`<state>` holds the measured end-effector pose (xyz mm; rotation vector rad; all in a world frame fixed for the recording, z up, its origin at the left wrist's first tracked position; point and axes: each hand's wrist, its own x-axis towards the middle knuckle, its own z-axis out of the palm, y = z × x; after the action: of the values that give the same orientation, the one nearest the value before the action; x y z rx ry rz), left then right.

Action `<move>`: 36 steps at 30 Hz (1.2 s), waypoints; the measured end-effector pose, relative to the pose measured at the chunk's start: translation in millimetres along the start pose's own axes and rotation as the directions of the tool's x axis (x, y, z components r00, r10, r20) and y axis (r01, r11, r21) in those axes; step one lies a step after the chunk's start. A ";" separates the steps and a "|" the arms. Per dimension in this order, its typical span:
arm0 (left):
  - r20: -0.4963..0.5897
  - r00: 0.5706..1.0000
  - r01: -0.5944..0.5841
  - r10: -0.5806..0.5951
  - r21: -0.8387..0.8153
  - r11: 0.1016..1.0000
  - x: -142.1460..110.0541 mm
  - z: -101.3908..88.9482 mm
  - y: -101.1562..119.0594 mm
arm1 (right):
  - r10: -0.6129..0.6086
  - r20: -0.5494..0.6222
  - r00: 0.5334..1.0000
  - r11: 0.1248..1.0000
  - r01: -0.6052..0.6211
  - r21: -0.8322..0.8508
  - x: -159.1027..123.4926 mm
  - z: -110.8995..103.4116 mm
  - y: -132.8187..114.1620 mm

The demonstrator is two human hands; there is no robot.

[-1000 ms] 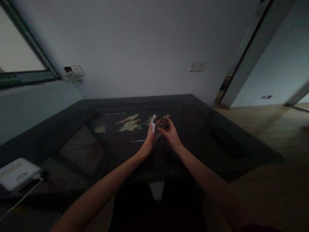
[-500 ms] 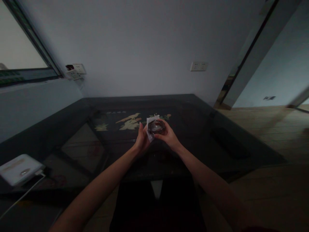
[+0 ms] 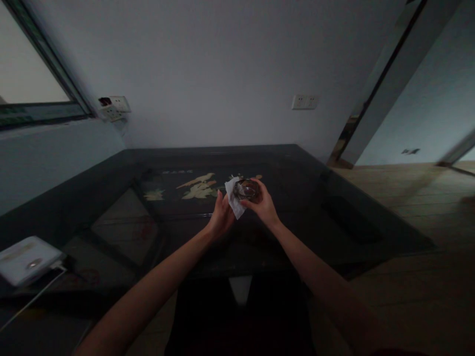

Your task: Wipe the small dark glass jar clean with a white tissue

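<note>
Above the dark table, my right hand [image 3: 265, 205] grips a small round glass vessel [image 3: 248, 189], thumb below and fingers along its far right side. The vessel looks clear and tilts so that its round opening faces me; whether it is a cup or a dish I cannot tell. A white tissue [image 3: 236, 203] lies against its left side, one corner hanging down. My left hand [image 3: 221, 215] holds the tissue from the left, thumb pointing up, most fingers hidden behind the paper.
A bird-and-flower picture [image 3: 200, 187] decorates the glossy tabletop [image 3: 222, 155]. At the left edge sits a white box-shaped device [image 3: 31, 259] with a plugged-in white cable [image 3: 35, 299]. A dark, flat oblong thing [image 3: 351, 219] lies to the right. Wall sockets [image 3: 305, 102] are beyond the table.
The glass vessel has moved slightly right and up, and turned in my right hand. More of the tissue now shows, hanging lower between the hands.
</note>
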<state>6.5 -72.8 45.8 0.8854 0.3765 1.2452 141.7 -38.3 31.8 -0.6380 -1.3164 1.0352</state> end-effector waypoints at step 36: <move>-0.085 0.995 -0.045 0.060 0.175 0.984 12.0 -28.0 -5.1 | 0.023 0.196 0.980 0.990 0.006 -0.143 -5.8 -1.5 -2.2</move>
<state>-5.6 -51.5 26.9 0.9942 0.5429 1.3187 144.1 -44.1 30.7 -0.6615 -1.5738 1.0380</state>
